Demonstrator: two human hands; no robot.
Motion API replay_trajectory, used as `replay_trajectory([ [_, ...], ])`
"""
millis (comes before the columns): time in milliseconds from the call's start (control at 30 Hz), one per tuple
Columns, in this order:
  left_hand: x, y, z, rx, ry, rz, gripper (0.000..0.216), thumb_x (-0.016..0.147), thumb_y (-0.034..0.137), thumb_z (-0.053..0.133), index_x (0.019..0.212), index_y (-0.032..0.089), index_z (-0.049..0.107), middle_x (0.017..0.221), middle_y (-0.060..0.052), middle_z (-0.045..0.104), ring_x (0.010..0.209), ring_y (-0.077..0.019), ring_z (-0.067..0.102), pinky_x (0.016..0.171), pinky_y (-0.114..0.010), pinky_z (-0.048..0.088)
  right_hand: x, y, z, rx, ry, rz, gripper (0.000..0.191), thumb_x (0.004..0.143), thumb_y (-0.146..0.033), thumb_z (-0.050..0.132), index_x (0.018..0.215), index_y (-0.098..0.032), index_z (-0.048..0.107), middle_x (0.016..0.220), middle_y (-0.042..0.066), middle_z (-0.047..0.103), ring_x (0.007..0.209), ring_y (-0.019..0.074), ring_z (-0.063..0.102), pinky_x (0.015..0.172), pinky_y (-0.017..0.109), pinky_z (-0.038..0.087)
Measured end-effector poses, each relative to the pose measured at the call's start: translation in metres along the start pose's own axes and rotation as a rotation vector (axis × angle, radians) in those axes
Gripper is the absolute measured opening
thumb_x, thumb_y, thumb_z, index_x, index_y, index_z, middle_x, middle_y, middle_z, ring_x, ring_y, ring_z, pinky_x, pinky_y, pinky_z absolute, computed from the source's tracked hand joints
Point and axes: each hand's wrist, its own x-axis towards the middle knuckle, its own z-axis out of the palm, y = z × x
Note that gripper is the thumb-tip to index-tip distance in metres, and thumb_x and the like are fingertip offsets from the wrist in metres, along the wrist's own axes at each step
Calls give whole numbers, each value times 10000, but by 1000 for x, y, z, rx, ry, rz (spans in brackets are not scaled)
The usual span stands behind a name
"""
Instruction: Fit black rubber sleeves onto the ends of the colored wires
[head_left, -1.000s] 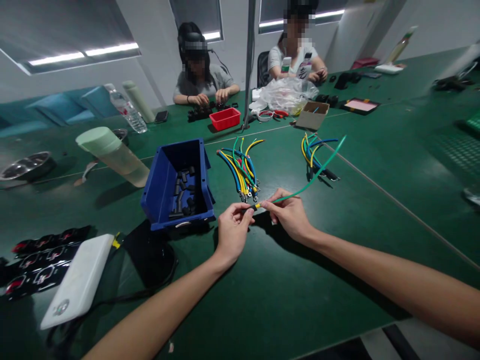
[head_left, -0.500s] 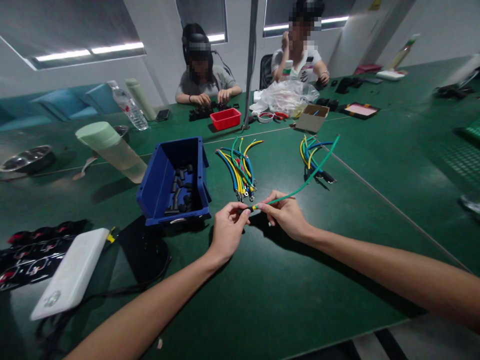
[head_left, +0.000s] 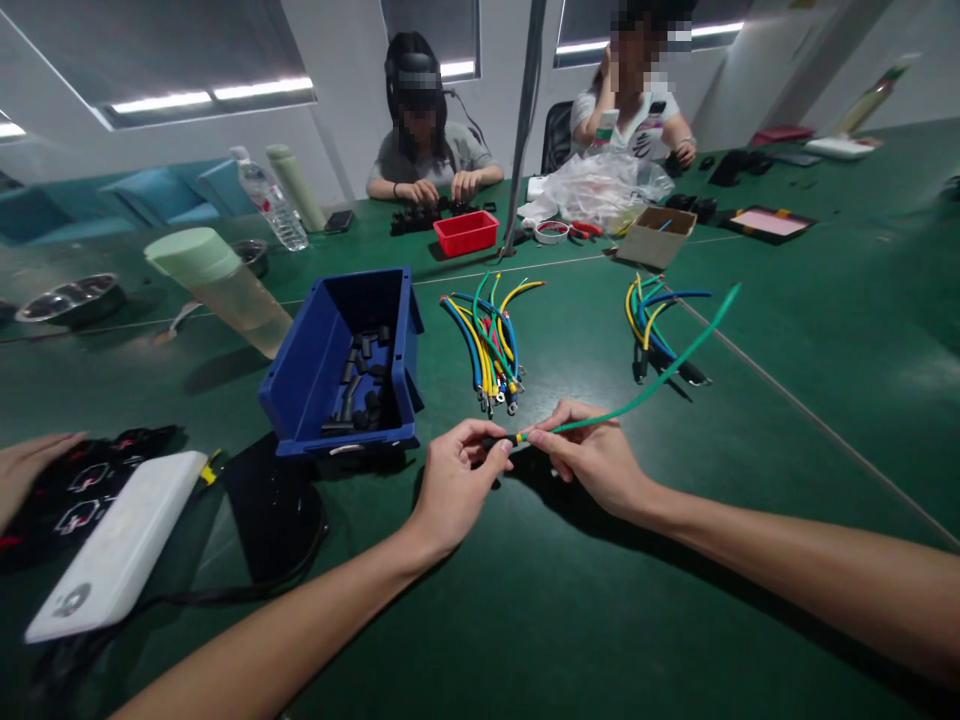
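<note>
My right hand (head_left: 592,458) pinches a long green wire (head_left: 660,372) near its yellow-tipped end; the wire arcs up and away to the right. My left hand (head_left: 457,480) is closed on a small black sleeve (head_left: 501,441) at that same wire end. Both hands hover just above the green table (head_left: 600,600). A bundle of coloured wires with ring terminals (head_left: 491,340) lies just beyond them. A blue bin (head_left: 341,365) holding several short black sleeves stands to the left of my left hand. A second, smaller wire bundle (head_left: 652,320) lies to the right.
A white power bank (head_left: 112,545) and black cable lie at the near left, where another person's hand (head_left: 26,470) rests on black parts. A pale green bottle (head_left: 221,290), red tray (head_left: 466,232), cardboard box (head_left: 656,235) and two seated people are farther back.
The view has shifted slightly right and down. Both hands keep their hold on the wire end and sleeve. Another person's hand has come into view at the left edge.
</note>
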Motion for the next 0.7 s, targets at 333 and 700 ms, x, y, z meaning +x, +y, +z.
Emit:
replay_trajectory([
  [333,0,-1,2,-9,4,19,164,756,260,746,863,151,688,782,-38,717,645,-140,694,594,-217,525,2,-4,0,-7,1,8,315,712,-431,774,679,-175,594,417,-46,513,355,77,425,362,194,297],
  [700,-2,3,3,-29,-8,31,143,743,234,753,844,139,716,734,-47,727,646,-158,706,592,-225,534,2,-4,1,-12,-23,-13,264,700,-384,789,675,-153,663,531,10,625,382,70,444,366,199,326],
])
